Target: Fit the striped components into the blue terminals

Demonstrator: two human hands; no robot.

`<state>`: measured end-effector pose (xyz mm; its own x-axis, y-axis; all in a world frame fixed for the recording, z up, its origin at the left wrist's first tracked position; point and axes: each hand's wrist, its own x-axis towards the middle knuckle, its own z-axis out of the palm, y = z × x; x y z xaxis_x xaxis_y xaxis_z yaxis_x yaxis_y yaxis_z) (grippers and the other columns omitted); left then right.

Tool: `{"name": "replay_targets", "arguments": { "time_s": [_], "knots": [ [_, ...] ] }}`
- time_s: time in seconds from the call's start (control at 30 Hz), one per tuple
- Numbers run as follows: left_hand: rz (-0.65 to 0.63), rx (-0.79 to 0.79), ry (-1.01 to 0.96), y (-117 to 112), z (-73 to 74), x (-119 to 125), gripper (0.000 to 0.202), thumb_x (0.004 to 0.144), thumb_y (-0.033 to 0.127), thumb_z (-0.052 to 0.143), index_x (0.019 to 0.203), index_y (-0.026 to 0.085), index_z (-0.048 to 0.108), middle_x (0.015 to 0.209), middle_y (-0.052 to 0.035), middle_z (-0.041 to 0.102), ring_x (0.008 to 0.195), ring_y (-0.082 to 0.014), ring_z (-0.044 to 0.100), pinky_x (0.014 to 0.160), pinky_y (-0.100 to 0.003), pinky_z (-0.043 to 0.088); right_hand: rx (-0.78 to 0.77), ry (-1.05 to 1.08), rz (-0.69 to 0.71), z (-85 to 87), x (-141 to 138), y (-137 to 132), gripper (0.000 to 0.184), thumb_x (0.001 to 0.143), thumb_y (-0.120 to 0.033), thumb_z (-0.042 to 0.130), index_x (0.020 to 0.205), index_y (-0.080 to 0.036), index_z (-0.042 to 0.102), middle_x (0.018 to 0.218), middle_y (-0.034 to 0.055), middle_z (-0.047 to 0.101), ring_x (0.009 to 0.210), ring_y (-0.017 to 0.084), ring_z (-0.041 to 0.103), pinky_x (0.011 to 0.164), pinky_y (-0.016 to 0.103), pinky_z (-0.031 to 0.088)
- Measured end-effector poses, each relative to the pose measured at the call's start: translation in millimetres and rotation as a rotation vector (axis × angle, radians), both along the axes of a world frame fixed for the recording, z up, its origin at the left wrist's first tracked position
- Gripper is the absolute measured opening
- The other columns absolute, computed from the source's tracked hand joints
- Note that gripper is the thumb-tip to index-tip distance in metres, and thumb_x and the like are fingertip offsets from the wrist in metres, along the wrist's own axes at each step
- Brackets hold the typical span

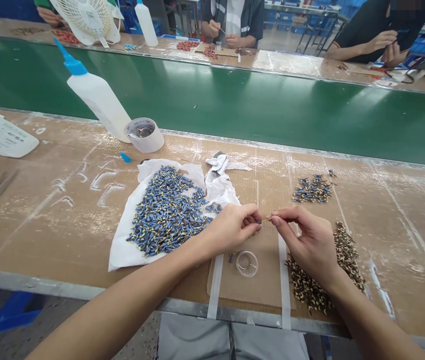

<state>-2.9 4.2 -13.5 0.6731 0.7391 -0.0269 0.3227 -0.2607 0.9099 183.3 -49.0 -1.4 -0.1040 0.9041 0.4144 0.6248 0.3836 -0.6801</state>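
My left hand (231, 227) pinches a small blue piece (259, 222) that its fingertips mostly cover. Between thumb and forefinger, my right hand (312, 245) grips a thin yellowish stick (266, 220), its tip at the blue piece. Left of my hands, a large heap of small blue and yellow pieces (167, 210) lies on white paper (120, 250). Beneath my right hand spreads a pile of dark and cream pieces (347, 255). A smaller group of blue, dark and cream pieces (313, 188) lies beyond it. Below my hands stands a small transparent cup (247, 264), beside loose blue bits (231, 257).
A white bottle with a blue nozzle (98, 100) leans near a tape roll (145, 135). Crumpled white tissue (220, 182) lies beyond my left hand. A green belt (235, 100) crosses behind the cardboard-covered table (66, 220). Several people work on the far side.
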Motion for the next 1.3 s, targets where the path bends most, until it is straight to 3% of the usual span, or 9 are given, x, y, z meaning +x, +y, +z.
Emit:
{"name": "replay_targets", "arguments": {
  "time_s": [0.3,0.4,0.5,0.6,0.7,0.8,1.0,1.13,1.3],
  "knots": [
    [-0.008,-0.025,0.009,1.1,1.6,-1.5,0.006,0.085,0.015,0.053,0.087,0.016,0.058,0.072,-0.0007,0.065,0.069,-0.0116,0.060,0.064,-0.022,0.045,-0.072,0.169,-0.002,4.9,7.1,-3.1,0.006,0.086,-0.017,0.063,0.089,-0.022,0.064,0.086,0.0033,0.071,0.079,0.018,0.067,0.071,0.031,0.052],
    [-0.009,-0.047,0.004,2.5,2.4,-2.8,0.008,0.084,0.014,0.053,0.089,0.015,0.059,0.077,-0.0023,0.067,0.071,-0.0122,0.062,0.066,-0.023,0.047,-0.183,0.319,0.219,12.7,9.1,-6.0,0.008,0.088,-0.016,0.060,0.090,-0.023,0.064,0.087,0.0029,0.070,0.082,0.017,0.066,0.072,0.031,0.053],
    [-0.012,-0.066,0.007,4.0,3.6,-3.8,0.010,0.083,0.013,0.053,0.089,0.015,0.060,0.076,-0.0021,0.066,0.072,-0.0124,0.062,0.067,-0.023,0.048,-0.260,0.206,0.486,17.0,3.6,-8.1,0.008,0.088,-0.017,0.060,0.088,-0.023,0.065,0.091,0.0032,0.067,0.084,0.016,0.064,0.075,0.032,0.053],
    [-0.014,-0.084,0.005,4.7,4.4,-4.4,0.010,0.084,0.014,0.052,0.090,0.015,0.060,0.078,-0.0027,0.067,0.073,-0.0128,0.062,0.068,-0.024,0.049,-0.303,0.046,0.588,17.7,-6.0,-8.9,0.010,0.089,-0.018,0.058,0.088,-0.022,0.067,0.095,0.0037,0.063,0.089,0.016,0.061,0.078,0.032,0.051],
    [-0.018,-0.108,-0.002,4.7,4.3,-4.9,0.010,0.085,0.015,0.051,0.090,0.015,0.060,0.079,-0.0033,0.068,0.073,-0.0131,0.063,0.068,-0.025,0.050,-0.335,-0.001,0.618,20.6,-5.7,-6.1,0.018,0.089,-0.020,0.060,0.105,-0.025,0.066,0.104,0.0049,0.063,0.098,0.017,0.059,0.084,0.033,0.050],
    [-0.026,-0.138,-0.009,5.2,3.8,-4.7,0.008,0.085,0.016,0.052,0.089,0.015,0.060,0.079,-0.0037,0.069,0.074,-0.0132,0.065,0.070,-0.026,0.051,-0.356,-0.045,0.458,24.5,20.0,2.9,0.029,0.091,-0.025,0.057,0.120,-0.026,0.060,0.107,0.0062,0.065,0.091,0.018,0.061,0.077,0.033,0.052],
    [-0.005,-0.139,0.018,7.9,1.9,-4.0,0.005,0.084,0.018,0.056,0.088,0.016,0.059,0.079,-0.0039,0.070,0.073,-0.0133,0.066,0.069,-0.026,0.053,-0.472,-0.411,-0.169,16.2,122.3,14.0,0.016,0.088,-0.032,0.056,0.089,-0.021,0.067,0.074,0.0026,0.070,0.059,0.017,0.062,0.053,0.028,0.045],
    [-0.013,-0.142,0.025,8.6,2.2,-4.2,0.007,0.085,0.020,0.055,0.089,0.016,0.059,0.081,-0.0047,0.069,0.075,-0.0139,0.067,0.069,-0.026,0.054,-0.562,-0.462,-0.226,8.7,154.4,7.8,0.013,0.083,-0.032,0.059,0.084,-0.020,0.066,0.069,0.0020,0.070,0.055,0.017,0.062,0.050,0.027,0.044],
    [-0.024,-0.114,0.035,9.0,5.4,-3.8,0.008,0.086,0.020,0.053,0.089,0.016,0.059,0.080,-0.0040,0.069,0.074,-0.0132,0.066,0.067,-0.025,0.054,-0.634,-0.506,-0.313,1.4,145.9,11.6,0.008,0.079,-0.027,0.060,0.081,-0.021,0.064,0.068,0.0012,0.069,0.058,0.018,0.064,0.052,0.027,0.043]
  ]
}}
